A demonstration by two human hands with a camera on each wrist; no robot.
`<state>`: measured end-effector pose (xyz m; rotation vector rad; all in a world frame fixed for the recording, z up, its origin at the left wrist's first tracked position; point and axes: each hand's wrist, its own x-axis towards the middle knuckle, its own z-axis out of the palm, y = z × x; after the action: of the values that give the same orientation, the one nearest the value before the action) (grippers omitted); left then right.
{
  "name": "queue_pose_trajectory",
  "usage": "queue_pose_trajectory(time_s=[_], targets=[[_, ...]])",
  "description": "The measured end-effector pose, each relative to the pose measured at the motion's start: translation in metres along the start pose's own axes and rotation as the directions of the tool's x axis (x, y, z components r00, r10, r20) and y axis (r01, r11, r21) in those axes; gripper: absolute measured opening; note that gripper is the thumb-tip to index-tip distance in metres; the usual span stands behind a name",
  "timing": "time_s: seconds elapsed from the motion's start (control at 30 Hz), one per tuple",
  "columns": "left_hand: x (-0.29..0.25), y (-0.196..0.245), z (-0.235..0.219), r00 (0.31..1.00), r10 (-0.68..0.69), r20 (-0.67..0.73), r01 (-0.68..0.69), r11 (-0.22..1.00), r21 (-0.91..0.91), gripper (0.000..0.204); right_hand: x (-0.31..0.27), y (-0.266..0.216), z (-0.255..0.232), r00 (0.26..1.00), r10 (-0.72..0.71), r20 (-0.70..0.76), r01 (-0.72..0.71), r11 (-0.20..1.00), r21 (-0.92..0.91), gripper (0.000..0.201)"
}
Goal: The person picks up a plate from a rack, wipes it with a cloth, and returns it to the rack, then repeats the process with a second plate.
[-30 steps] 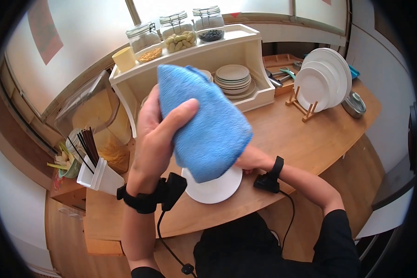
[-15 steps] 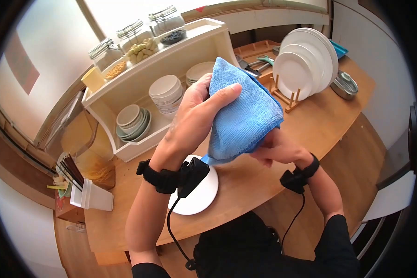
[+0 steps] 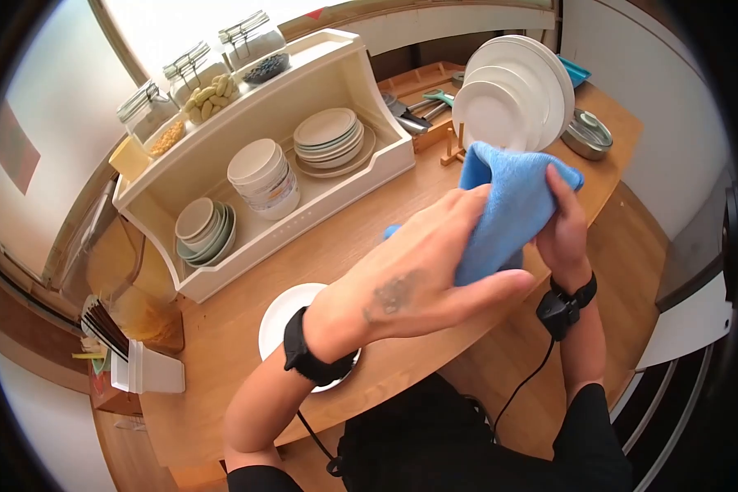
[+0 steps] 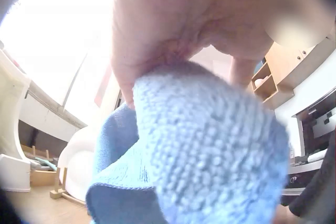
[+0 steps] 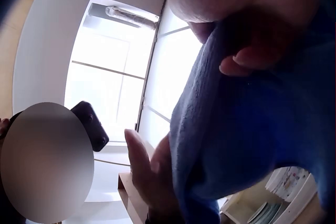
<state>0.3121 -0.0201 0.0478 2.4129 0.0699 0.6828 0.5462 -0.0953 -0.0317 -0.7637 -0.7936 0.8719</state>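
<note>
- Your left hand and right hand both pinch the blue cloth, held above the surface.
- The shelf unit holds stacked bowls and plates.
- A white plate lies near left.

The left hand fills the upper part of the view, with its thumb and palm pressed on a blue cloth. The cloth bunches below the hand and hangs in folds at lower left. Behind the cloth, white plates stand upright in a wooden rack on a wooden counter. A white shelf unit occupies the left edge.
</note>
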Motion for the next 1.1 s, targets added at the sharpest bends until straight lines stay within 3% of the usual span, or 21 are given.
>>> queue_pose_trajectory(time_s=[0.07, 0.1, 0.17, 0.23, 0.33, 0.37, 0.4, 0.43, 0.47, 0.5, 0.53, 0.6, 0.63, 0.67, 0.7, 0.73, 0.8, 0.87, 1.0, 1.07, 1.1], targets=[[-0.027, -0.009, -0.012, 0.992, -0.112, -0.055, 0.113, 0.993, 0.026, 0.074, 0.01, -0.011, 0.014, 0.952, -0.193, -0.238, 0.212, 0.976, 0.058, 0.036], [-0.046, -0.01, -0.024, 0.972, -0.222, -0.072, 0.23, 0.964, 0.136, 0.07, 0.017, -0.017, 0.013, 0.957, -0.18, -0.229, 0.198, 0.979, 0.057, 0.036], [-0.092, -0.02, -0.044, 0.924, -0.341, -0.173, 0.369, 0.913, 0.173, 0.063, 0.027, -0.028, 0.006, 0.858, -0.488, -0.161, 0.474, 0.873, -0.116, 0.032], [-0.141, -0.028, -0.063, 0.852, -0.463, -0.244, 0.514, 0.829, 0.222, 0.049, 0.026, -0.031, 0.024, 0.885, -0.463, -0.06, 0.435, 0.864, -0.253, 0.03], [-0.209, -0.043, -0.077, 0.772, -0.574, -0.273, 0.634, 0.675, 0.377, 0.041, 0.026, -0.01, 0.064, 0.959, -0.17, 0.225, 0.275, 0.743, -0.61, 0.026], [-0.228, -0.049, -0.077, 0.721, -0.64, -0.266, 0.669, 0.542, 0.508, 0.041, 0.028, 0.007, 0.079, 0.948, -0.047, 0.315, 0.262, 0.674, -0.69, 0.028], [-0.241, -0.053, -0.077, 0.661, -0.701, -0.268, 0.673, 0.396, 0.625, 0.042, 0.03, 0.038, 0.089, 0.895, -0.138, 0.425, 0.432, 0.512, -0.743, 0.034], [-0.247, -0.056, -0.076, 0.604, -0.75, -0.268, 0.717, 0.365, 0.594, 0.042, 0.036, 0.047, 0.102, 0.817, 0.2, 0.54, 0.424, 0.425, -0.8, 0.036], [-0.251, -0.058, -0.076, 0.595, -0.756, -0.274, 0.729, 0.364, 0.581, 0.042, 0.034, 0.074, 0.114, 0.755, 0.187, 0.628, 0.512, 0.431, -0.743, 0.033], [-0.254, -0.062, -0.076, 0.523, -0.817, -0.243, 0.789, 0.355, 0.502, 0.042, 0.042, 0.097, 0.121, 0.573, 0.342, 0.744, 0.632, 0.394, -0.668, 0.019], [-0.256, -0.065, -0.076, 0.45, -0.87, -0.2, 0.842, 0.339, 0.421, 0.042, 0.037, 0.108, 0.14, 0.52, 0.405, 0.752, 0.629, 0.414, -0.658, 0.023], [-0.253, -0.07, -0.08, 0.444, -0.887, -0.126, 0.85, 0.373, 0.373, 0.043, 0.04, 0.144, 0.155, 0.381, 0.67, 0.637, 0.566, 0.375, -0.734, 0.026], [-0.253, -0.074, -0.081, 0.443, -0.895, -0.054, 0.851, 0.401, 0.338, 0.045, 0.04, 0.152, 0.157, 0.371, 0.683, 0.629, 0.565, 0.371, -0.737, 0.026], [-0.256, -0.081, -0.08, 0.438, -0.897, -0.052, 0.858, 0.4, 0.324, 0.045, 0.041, 0.16, 0.159, 0.329, 0.55, 0.767, 0.583, 0.521, -0.624, 0.027], [-0.259, -0.088, -0.08, 0.503, -0.863, -0.053, 0.827, 0.463, 0.318, 0.046, 0.043, 0.167, 0.161, 0.286, 0.39, 0.875, 0.59, 0.648, -0.482, 0.03], [-0.262, -0.094, -0.079, 0.561, -0.827, -0.051, 0.795, 0.521, 0.311, 0.048, 0.046, 0.17, 0.163, 0.276, 0.403, 0.873, 0.581, 0.653, -0.485, 0.03], [-0.264, -0.103, -0.081, 0.568, -0.823, -0.029, 0.794, 0.538, 0.283, 0.05, 0.051, 0.171, 0.163, 0.21, 0.544, 0.812, 0.428, 0.696, -0.577, 0.037], [-0.265, -0.108, -0.084, 0.58, -0.815, -0.003, 0.789, 0.56, 0.254, 0.052, 0.046, 0.182, 0.162, 0.216, 0.503, 0.837, 0.484, 0.689, -0.539, 0.035], [-0.269, -0.111, -0.08, 0.53, -0.848, 0.003, 0.827, 0.518, 0.219, 0.053, 0.036, 0.189, 0.164, 0.347, 0.405, 0.846, 0.507, 0.678, -0.533, 0.026], [-0.272, -0.111, -0.076, 0.538, -0.842, -0.044, 0.83, 0.52, 0.203, 0.054, 0.034, 0.189, 0.162, 0.511, 0.44, 0.739, 0.45, 0.595, -0.666, 0.022], [-0.272, -0.111, -0.075, 0.526, -0.848, -0.059, 0.841, 0.508, 0.188, 0.054, 0.036, 0.19, 0.16, 0.515, 0.454, 0.727, 0.44, 0.588, -0.678, 0.022]])
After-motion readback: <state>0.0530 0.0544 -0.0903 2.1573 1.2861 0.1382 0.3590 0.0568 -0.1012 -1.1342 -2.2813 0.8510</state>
